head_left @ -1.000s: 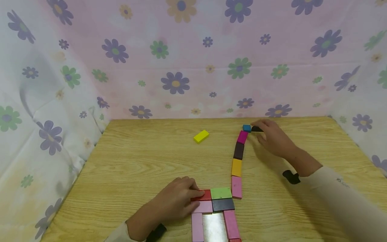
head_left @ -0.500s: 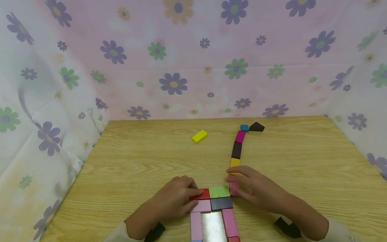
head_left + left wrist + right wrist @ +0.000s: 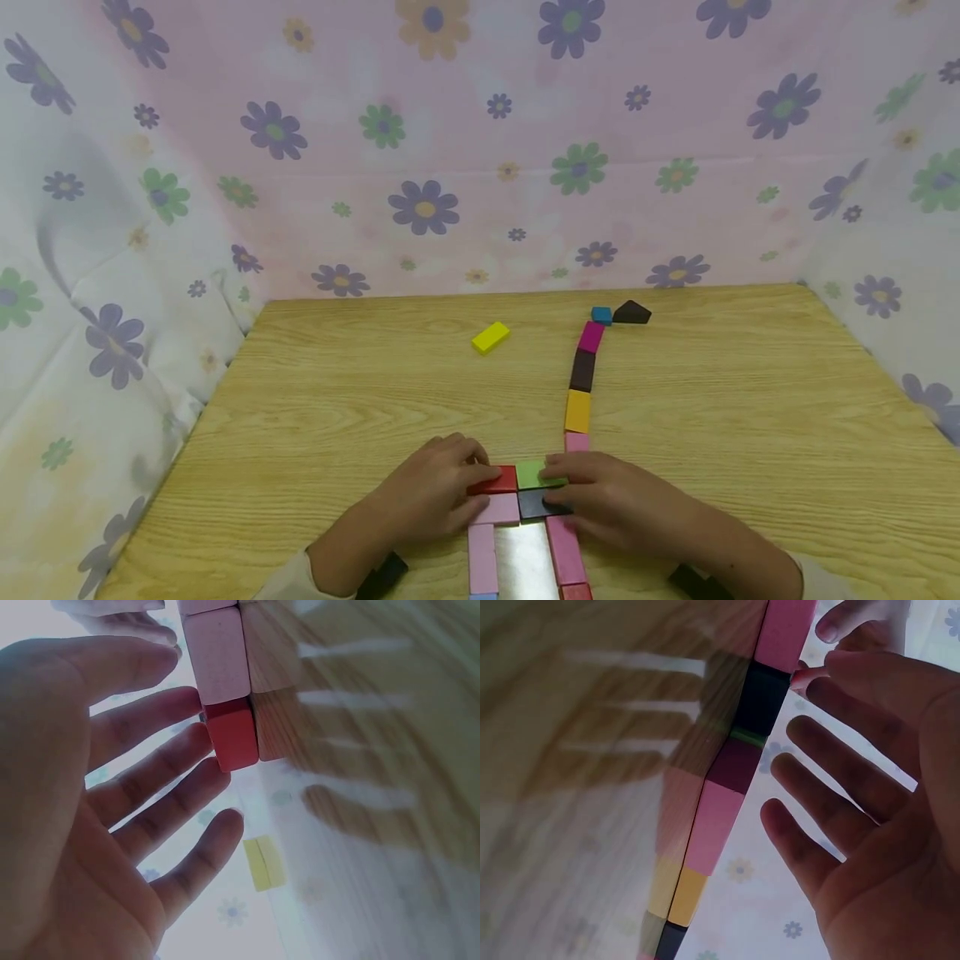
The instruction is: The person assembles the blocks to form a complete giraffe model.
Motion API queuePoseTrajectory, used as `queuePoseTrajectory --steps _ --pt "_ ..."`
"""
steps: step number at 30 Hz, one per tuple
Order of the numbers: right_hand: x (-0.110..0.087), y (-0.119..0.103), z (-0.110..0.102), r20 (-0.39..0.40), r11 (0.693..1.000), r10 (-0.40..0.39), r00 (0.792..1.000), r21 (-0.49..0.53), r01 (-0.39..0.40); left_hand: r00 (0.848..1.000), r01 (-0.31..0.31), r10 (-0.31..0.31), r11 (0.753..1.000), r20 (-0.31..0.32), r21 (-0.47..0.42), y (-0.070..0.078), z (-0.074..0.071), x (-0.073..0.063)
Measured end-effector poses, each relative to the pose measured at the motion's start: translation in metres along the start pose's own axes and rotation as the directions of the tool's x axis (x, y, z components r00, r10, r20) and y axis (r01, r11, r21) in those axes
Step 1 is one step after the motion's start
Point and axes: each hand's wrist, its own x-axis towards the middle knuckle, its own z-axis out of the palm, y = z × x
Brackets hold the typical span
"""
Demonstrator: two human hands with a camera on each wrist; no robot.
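Note:
In the head view, my left hand (image 3: 427, 492) rests its fingertips on a red block (image 3: 506, 478) and the pink block (image 3: 501, 509) in front of it. The left wrist view shows its fingers (image 3: 172, 802) loosely spread beside the red block's end. Opposite, my right hand (image 3: 626, 504) touches a light green block (image 3: 529, 473) and a dark grey block (image 3: 531, 504) with extended fingers. These blocks lie side by side in two short rows. The right wrist view has the right fingers (image 3: 840, 769) apart and relaxed, close to the dark grey block (image 3: 763, 701).
A curved line of pink, orange (image 3: 577, 411), dark brown (image 3: 582, 370), magenta (image 3: 591, 337) and blue (image 3: 602, 315) blocks runs back to a black angled block (image 3: 632, 312). A yellow block (image 3: 491, 337) lies apart. Two pink columns (image 3: 565, 550) extend toward me. Flowered cloth (image 3: 465, 150) encloses the table.
My right hand has let go of the black angled block at the back and come down toward me to the green and dark grey blocks. The left hand stays in place.

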Motion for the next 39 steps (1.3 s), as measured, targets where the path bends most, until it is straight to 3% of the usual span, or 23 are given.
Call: queuePoseTrajectory --steps 4,7,10,12,17,24,29,39 --pt "-0.002 0.0 0.0 0.033 1.0 0.008 0.999 0.013 -0.009 0.999 0.04 -0.04 0.999 -0.024 0.017 0.0 -0.003 0.003" --pt "-0.004 0.001 0.0 0.049 1.0 0.011 0.999 0.025 -0.012 0.993 0.085 -0.078 0.994 -0.093 0.065 -0.005 -0.008 0.011" --pt "-0.005 0.002 0.0 0.056 0.999 0.014 0.998 0.032 -0.015 0.981 0.134 -0.111 0.98 -0.161 0.144 -0.016 -0.014 0.027" --pt "-0.006 0.003 0.001 0.051 0.999 0.015 0.999 0.033 -0.017 0.974 0.176 -0.144 0.966 -0.174 0.187 -0.025 -0.019 0.042" --pt "-0.006 0.003 0.002 0.048 0.999 0.012 0.999 0.038 -0.014 0.959 0.279 -0.259 0.934 -0.116 0.222 -0.048 -0.026 0.081" --pt "-0.004 -0.001 0.005 0.092 0.997 0.042 0.995 0.062 -0.048 0.918 0.393 -0.397 0.905 -0.005 0.161 -0.07 -0.024 0.12" --pt "-0.004 -0.002 0.003 0.084 0.997 0.056 0.995 0.05 -0.06 0.894 0.441 -0.447 0.889 0.023 0.123 -0.08 -0.019 0.138" --pt "-0.006 0.0 0.001 0.078 0.998 0.038 0.996 0.051 -0.042 0.885 0.459 -0.465 0.881 0.029 0.115 -0.083 -0.015 0.154"
